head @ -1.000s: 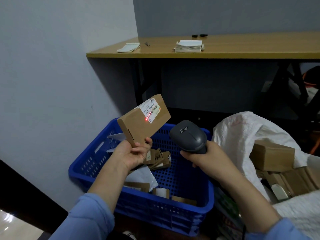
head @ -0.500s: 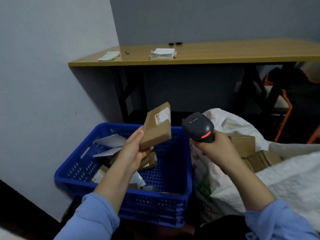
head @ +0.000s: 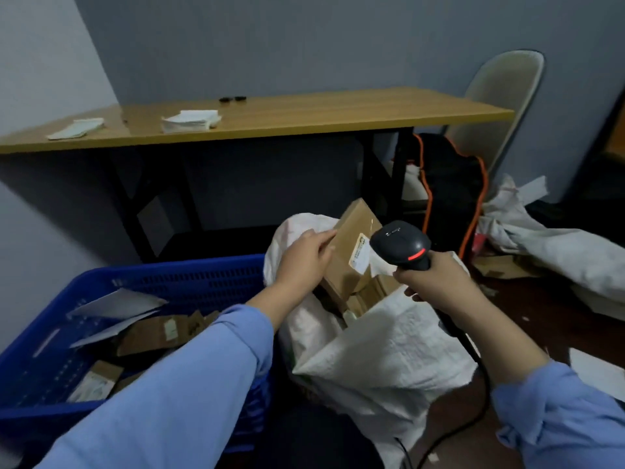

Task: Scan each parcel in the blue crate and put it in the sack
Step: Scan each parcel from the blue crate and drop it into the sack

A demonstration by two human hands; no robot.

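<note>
The fingers [head: 323, 237] of the left hand [head: 302, 260] lie curled along the left edge of a brown cardboard parcel [head: 351, 231], the forefinger stretched furthest up that edge. The thumb is hidden behind the hand, so from here I cannot tell how firm the hold is. The parcel stands tilted on its lower end in the open mouth of the white woven sack [head: 372, 350]. Its upper corner pokes above the sack's rim, and its white label [head: 360, 252] faces right, toward the scanner. Below it, inside the sack, more brown boxes [head: 368, 294] are packed close together; the parcel looks to be touching them.

The right hand [head: 438, 282] is wrapped tight round the handle of a dark scanner [head: 400, 243], just to the right of the parcel and over the sack's near edge. A red strip glows on the scanner's head, and its black cable [head: 473, 363] trails down past the wrist.

To the left of the sack, touching its side, sits the blue crate [head: 169, 269], with brown parcels [head: 152, 333] and pale envelopes [head: 118, 302] lying loose inside. Behind both stands a wooden table [head: 321, 113] carrying two small stacks of paper [head: 191, 120]. Off to the right are a black bag with orange trim [head: 449, 198] and a pale chair [head: 500, 96].
</note>
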